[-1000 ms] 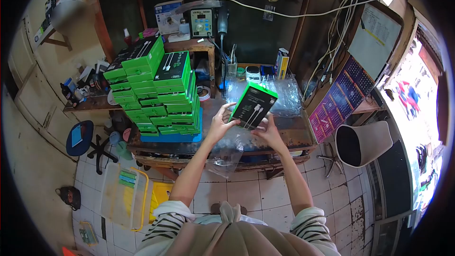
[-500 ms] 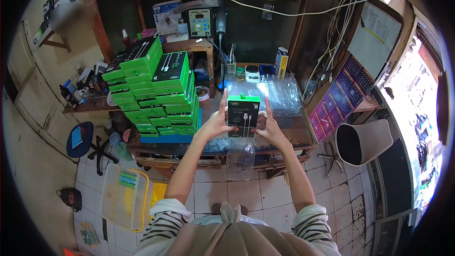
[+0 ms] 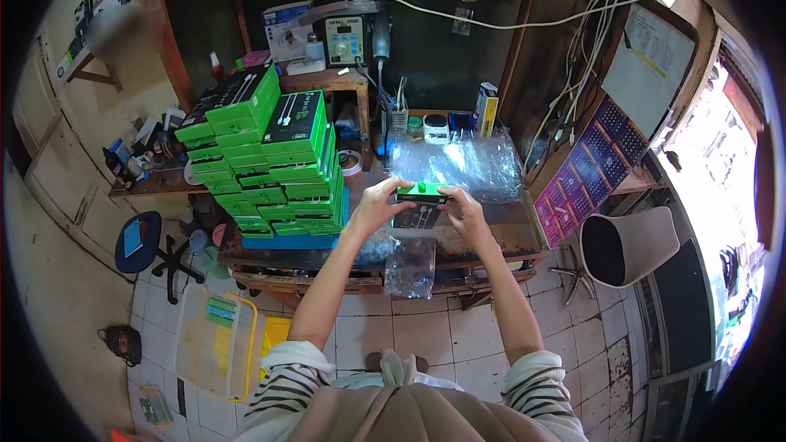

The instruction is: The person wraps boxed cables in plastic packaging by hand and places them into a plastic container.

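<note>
Between my two hands is a black and green box, its green top edge (image 3: 422, 189) turned up toward me. My left hand (image 3: 381, 206) grips its left end and my right hand (image 3: 463, 214) its right end, fingers bent around the corners. A clear plastic bag (image 3: 410, 266) hangs over the table's front edge just below the box. Behind the hands lies a pile of clear plastic wrap (image 3: 467, 165). Many similar green and black boxes (image 3: 270, 164) are stacked to the left on a blue base (image 3: 291, 241).
A soldering station (image 3: 345, 41) stands on a raised shelf behind. Cables (image 3: 573, 65) hang at the right. A white chair (image 3: 647, 245) stands right of the table (image 3: 512, 229), and a blue stool (image 3: 137, 240) left. A clear bin (image 3: 214, 344) sits on the floor.
The box, tilted and then upright with its printed front showing, has tipped so that its green edge faces up. My fingers have closed onto its ends.
</note>
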Motion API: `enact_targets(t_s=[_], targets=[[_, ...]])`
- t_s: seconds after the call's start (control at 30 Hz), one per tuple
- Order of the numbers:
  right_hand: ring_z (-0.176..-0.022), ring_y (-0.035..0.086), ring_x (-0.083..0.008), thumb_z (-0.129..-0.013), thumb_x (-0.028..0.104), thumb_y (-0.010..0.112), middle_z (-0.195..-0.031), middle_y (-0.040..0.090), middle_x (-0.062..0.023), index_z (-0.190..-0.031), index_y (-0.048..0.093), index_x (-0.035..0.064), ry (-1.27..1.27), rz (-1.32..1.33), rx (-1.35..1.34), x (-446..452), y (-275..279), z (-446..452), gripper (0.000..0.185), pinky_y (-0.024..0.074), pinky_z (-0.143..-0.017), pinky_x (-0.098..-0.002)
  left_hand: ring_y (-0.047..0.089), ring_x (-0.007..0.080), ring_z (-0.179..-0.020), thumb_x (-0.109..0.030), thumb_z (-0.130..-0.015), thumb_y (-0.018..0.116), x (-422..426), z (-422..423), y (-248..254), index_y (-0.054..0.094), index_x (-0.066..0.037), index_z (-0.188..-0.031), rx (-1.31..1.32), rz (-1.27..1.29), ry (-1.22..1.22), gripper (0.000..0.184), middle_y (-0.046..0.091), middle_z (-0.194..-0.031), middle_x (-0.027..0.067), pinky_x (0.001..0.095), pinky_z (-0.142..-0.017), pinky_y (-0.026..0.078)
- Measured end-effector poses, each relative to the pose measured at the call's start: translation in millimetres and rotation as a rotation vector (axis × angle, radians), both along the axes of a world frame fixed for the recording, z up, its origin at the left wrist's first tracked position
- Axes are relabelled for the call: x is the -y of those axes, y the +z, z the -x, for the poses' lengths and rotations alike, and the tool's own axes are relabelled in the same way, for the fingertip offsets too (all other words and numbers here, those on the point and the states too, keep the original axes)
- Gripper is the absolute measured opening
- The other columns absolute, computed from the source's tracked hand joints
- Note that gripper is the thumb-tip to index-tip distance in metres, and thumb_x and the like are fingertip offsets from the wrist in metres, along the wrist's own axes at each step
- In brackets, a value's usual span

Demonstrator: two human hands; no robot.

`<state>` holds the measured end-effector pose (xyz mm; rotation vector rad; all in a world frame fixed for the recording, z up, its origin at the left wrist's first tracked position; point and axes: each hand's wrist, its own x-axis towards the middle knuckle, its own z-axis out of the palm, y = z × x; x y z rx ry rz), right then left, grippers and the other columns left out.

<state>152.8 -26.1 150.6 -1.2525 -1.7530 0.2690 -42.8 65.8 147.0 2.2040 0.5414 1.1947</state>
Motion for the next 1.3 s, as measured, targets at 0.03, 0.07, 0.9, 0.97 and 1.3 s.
enact_targets(t_s=[0.03, 0.07, 0.9, 0.97, 1.3], targets=[[-0.090, 0.056, -0.0320, -0.075, -0.004, 0.061, -0.100, 0.056, -0.0155, -0.109, 0.051, 0.0081, 0.000, 0.000, 0.001, -2, -7, -1, 0.038, 0.0457, -0.073, -0.0375, 0.061, 0.0270, -0.088, -0.009, -0.067, 0.073, -1, -1, -5, 0.056, -0.003, -0.097, -0.006, -0.061, 0.014, 0.035, 0.061, -0.095, 0.0109, 0.0336, -0.075, 0.049], [-0.091, 0.056, -0.0329, -0.075, -0.004, 0.060, -0.100, 0.055, -0.0158, -0.107, 0.051, 0.0073, -0.021, -0.034, 0.015, -4, -16, -1, 0.035, 0.0456, -0.073, -0.0378, 0.061, 0.0270, -0.085, -0.009, -0.068, 0.072, -3, -2, -10, 0.057, -0.002, -0.093, -0.011, -0.125, 0.028, 0.030, 0.061, -0.092, 0.0110, 0.0340, -0.073, 0.049], [-0.086, 0.053, -0.0291, -0.073, 0.000, 0.062, -0.090, 0.053, -0.0125, -0.089, 0.051, -0.0004, -0.056, -0.161, 0.095, -6, -32, -1, 0.019, 0.0435, -0.072, -0.0360, 0.055, 0.0290, -0.086, -0.014, -0.073, 0.067, 8, 0, -27, 0.050, -0.001, -0.084, -0.055, -0.220, 0.136, 0.024, 0.053, -0.092, 0.0105, 0.0369, -0.071, 0.047], [-0.088, 0.052, -0.0287, -0.074, 0.003, 0.062, -0.089, 0.053, -0.0124, -0.089, 0.051, 0.0002, -0.056, -0.060, 0.106, -1, -22, -4, 0.018, 0.0429, -0.074, -0.0361, 0.054, 0.0294, -0.087, -0.016, -0.074, 0.067, 8, 9, -22, 0.049, -0.001, -0.085, -0.071, -0.201, 0.155, 0.026, 0.050, -0.093, 0.0110, 0.0373, -0.072, 0.046], [-0.091, 0.053, -0.0264, -0.074, 0.002, 0.061, -0.091, 0.055, -0.0120, -0.081, 0.048, -0.0001, -0.023, -0.014, 0.273, 7, 30, -9, 0.015, 0.0431, -0.077, -0.0330, 0.057, 0.0233, -0.074, -0.010, -0.078, 0.063, 5, 13, 21, 0.050, 0.001, -0.085, -0.122, -0.111, 0.031, 0.018, 0.054, -0.081, 0.0106, 0.0313, -0.064, 0.047]])
